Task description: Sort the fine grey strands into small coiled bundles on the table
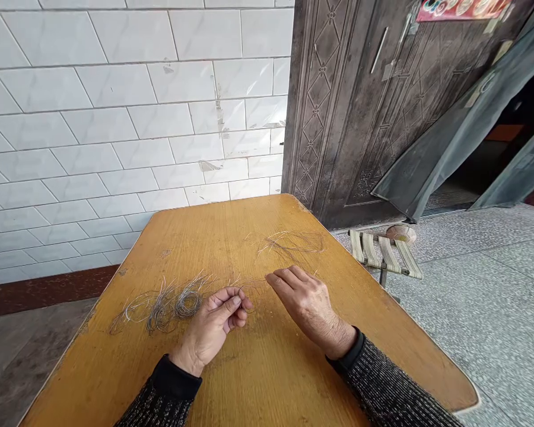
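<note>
Left hand (220, 320) pinched thin wire (256, 280) over mid-table; right hand (305, 302) had fingers bunched, grip hidden, can't tell. Wire coils (187, 302) lay left on table (267, 379), loose strands (293, 242) beyond right hand. Door (338, 118) poster (465, 8): cut off, unreadable.

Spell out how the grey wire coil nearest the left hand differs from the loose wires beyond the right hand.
The grey wire coil is wound into a compact ring; the loose wires spread in an open tangle. The coil looks grey, the loose wires mostly brownish. The coil lies beside the left hand, the loose wires farther up the table. Both are thin strands.
</note>
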`<state>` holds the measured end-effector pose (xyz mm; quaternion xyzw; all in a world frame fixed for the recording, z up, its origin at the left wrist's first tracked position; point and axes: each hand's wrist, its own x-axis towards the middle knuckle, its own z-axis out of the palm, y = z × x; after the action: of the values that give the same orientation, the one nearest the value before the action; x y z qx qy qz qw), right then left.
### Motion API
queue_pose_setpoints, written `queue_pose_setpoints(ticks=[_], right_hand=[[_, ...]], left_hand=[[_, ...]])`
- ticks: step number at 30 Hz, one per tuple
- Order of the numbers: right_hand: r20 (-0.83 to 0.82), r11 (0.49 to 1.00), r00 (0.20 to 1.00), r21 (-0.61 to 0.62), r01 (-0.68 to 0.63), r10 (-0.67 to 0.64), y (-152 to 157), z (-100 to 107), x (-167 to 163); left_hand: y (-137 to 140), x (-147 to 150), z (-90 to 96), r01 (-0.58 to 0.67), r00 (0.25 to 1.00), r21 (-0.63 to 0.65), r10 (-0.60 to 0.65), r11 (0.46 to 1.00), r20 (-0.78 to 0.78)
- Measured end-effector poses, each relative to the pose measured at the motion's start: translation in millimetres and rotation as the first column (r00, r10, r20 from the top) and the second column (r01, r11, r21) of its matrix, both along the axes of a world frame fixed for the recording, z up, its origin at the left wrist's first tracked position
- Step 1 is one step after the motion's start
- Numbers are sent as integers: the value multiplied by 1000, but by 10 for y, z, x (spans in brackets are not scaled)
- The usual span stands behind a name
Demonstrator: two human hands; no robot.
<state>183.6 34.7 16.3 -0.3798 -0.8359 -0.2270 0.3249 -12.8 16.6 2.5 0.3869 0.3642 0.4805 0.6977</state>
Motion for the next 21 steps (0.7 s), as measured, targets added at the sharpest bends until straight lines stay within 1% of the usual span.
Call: queue_pose_setpoints(ticks=[9,16,19,21], right_hand=[[0,1000,1000,18,-5,5,-10,-15,-21],[-9,1000,1000,3,-28,28,-17,-41,-28],[-93,1000,995,6,-17,17,-1,-38,-31],[-230,999,973,-22,-28,23,18,-39,-40]], left_hand=[[0,26,39,-99,995,-25,98,995,-22],[8,44,38,-156,987,-32,157,987,22],[1,46,50,-140,990,-26,140,990,6],[-5,48,63,-131,991,-14,131,991,0]])
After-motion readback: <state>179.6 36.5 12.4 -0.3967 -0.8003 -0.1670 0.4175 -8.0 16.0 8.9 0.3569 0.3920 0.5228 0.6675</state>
